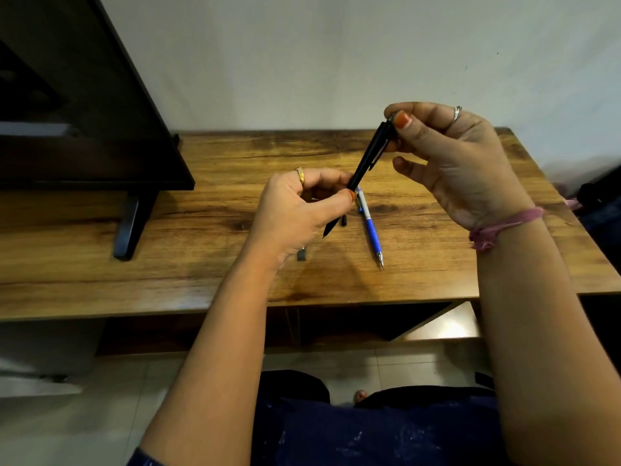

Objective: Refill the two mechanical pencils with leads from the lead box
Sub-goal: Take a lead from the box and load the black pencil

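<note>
1. The left hand (295,210) pinches the lower part of the black mechanical pencil (361,171) between thumb and fingers, closed on the barrel, with the tip poking out below the hand toward 7 o'clock.
2. The right hand (460,163) grips the same pencil's upper end at 1 o'clock, thumb and forefinger closed on its top (the other fingers curl loosely, apart from it).
3. The pencil is held tilted in the air above the table (168,237), between both hands.
4. The blue mechanical pencil (369,227) lies on the table just beyond the left hand's thumb, tip pointing toward 5 o'clock.
5. A small dark piece (343,220) lies beside the black pencil's tip; another dark bit (301,254) peeks out by the left wrist, too hidden to identify.
6. A dark screen on a stand (84,129) sits at 10 o'clock.
</note>
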A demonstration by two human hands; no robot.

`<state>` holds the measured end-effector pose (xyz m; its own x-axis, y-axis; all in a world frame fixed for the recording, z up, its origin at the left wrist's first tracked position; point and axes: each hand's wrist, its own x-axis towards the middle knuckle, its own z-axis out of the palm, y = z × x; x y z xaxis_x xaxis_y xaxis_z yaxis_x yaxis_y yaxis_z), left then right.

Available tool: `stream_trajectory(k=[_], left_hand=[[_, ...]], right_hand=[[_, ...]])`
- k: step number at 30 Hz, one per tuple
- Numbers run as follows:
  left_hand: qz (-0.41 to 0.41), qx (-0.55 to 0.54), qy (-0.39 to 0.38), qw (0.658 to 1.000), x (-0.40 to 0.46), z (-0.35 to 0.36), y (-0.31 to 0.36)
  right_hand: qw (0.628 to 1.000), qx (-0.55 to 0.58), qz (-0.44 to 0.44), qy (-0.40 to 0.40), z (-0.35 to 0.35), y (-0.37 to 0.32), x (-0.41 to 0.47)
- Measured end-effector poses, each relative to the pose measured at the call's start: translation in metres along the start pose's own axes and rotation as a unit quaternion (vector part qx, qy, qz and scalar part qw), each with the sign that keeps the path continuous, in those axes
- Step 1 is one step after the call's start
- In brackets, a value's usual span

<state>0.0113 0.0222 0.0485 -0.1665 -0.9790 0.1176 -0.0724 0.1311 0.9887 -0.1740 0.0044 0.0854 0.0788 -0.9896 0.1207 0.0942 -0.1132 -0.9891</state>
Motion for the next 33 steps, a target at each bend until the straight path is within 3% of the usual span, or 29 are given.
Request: stream_trajectory(k=[11, 24, 31, 33], left_hand=[[0.017, 0.056, 0.004, 0.998, 0.001, -0.006, -0.004], [-0.024, -0.018, -0.017, 0.999, 0.002, -0.009, -0.007], [-0.055, -0.017, 0.007, 0.998, 0.006, -0.006, -0.010], [-0.076, -0.023, 0.034, 0.996, 0.008, -0.008, -0.013]], right_hand=[[0.987, -0.147, -0.058, -0.023, -0.001, -0.006, -0.003], [0.990, -0.129, -0.044, -0.036, 0.002, -0.001, -0.002], [0.999, -0.036, -0.011, 0.027, 0.006, 0.013, 0.001], [0.992, -0.109, 0.017, 0.068, 0.002, 0.022, 0.004]])
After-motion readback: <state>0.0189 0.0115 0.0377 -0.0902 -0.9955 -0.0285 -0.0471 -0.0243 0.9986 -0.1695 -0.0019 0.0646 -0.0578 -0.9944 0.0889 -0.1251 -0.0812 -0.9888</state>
